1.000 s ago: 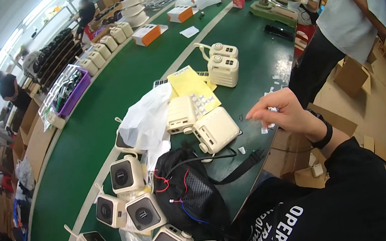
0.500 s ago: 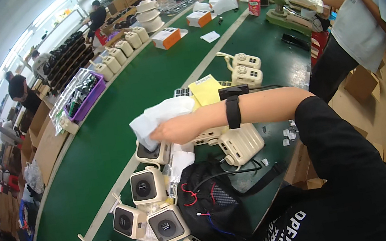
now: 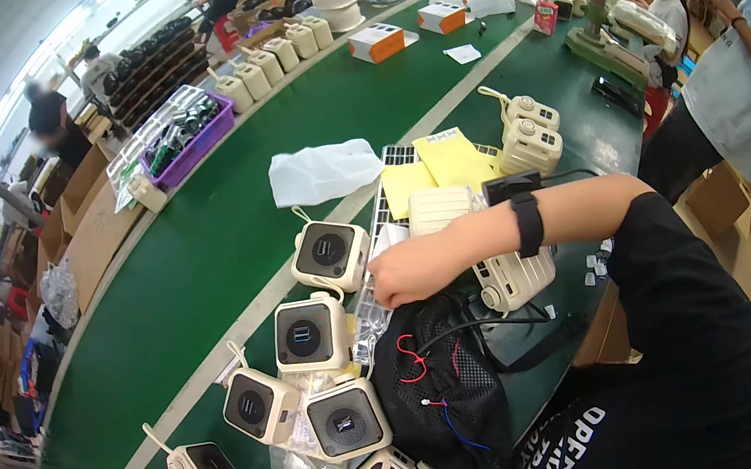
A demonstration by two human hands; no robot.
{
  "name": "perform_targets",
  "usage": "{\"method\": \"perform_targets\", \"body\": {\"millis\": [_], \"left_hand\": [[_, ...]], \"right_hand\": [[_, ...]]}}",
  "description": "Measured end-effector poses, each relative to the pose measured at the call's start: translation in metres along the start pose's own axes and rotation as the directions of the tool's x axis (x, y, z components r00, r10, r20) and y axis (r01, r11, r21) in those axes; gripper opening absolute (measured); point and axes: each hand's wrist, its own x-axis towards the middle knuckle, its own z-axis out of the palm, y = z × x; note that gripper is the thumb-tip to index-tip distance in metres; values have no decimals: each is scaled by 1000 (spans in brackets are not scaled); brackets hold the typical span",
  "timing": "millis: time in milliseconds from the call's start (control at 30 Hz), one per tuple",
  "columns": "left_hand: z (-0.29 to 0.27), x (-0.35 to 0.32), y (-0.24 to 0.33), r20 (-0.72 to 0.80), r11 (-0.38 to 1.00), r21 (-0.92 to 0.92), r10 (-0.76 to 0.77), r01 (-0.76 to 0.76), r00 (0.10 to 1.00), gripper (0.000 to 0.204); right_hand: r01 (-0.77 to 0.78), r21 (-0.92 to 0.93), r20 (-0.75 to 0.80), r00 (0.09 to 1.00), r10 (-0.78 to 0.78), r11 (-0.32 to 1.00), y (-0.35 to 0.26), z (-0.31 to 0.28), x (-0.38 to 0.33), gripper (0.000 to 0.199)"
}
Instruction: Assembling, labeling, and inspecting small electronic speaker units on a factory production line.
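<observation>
My right hand (image 3: 415, 267) reaches in from the right, its fingers curled down over a strip of clear plastic (image 3: 370, 322) and a white paper (image 3: 388, 236). What its fingertips grip, if anything, is hidden beneath the hand. A cream speaker with a dark round grille (image 3: 330, 249) sits just left of it, and a ribbed cream speaker (image 3: 518, 279) lies under my forearm. Beyond the hand, a translucent white bag (image 3: 325, 173) lies flat on the green table. My left hand is out of view.
A black mesh bag (image 3: 437, 377) with cables lies near me. Several more cream speakers (image 3: 311, 333) stand to the left. Yellow papers (image 3: 457, 161) and a black device (image 3: 512, 185) lie beyond my arm. A purple crate (image 3: 196, 145) stands far left; a green machine (image 3: 605, 41) far right.
My right hand has let go of the white bag, which now lies on the table. The hand has come back nearer, down to the plastic strip. The whole view has shifted a little.
</observation>
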Motion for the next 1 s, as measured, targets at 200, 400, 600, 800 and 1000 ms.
{"method": "perform_targets", "body": {"millis": [200,400,600,800,1000], "left_hand": [[13,15,-30,44,1000,-15,-15,16,999,72],[31,23,-42,109,999,-38,-5,10,994,70],[52,38,-47,181,998,-61,18,-7,983,68],[63,38,-50,178,999,-43,20,-12,984,67],[68,39,-44,200,999,-37,20,-13,980,65]], "right_hand": [[-70,111,-55,996,77,991,18,17,-19,16],[-315,249,-284,880,380,916,71,-46,-23,19],[-264,11,-396,885,247,964,181,-13,-61,21],[-557,-126,-76,830,552,821,131,-44,-67,26],[-645,-38,-142,760,634,763,148,-38,-63,27]]}}
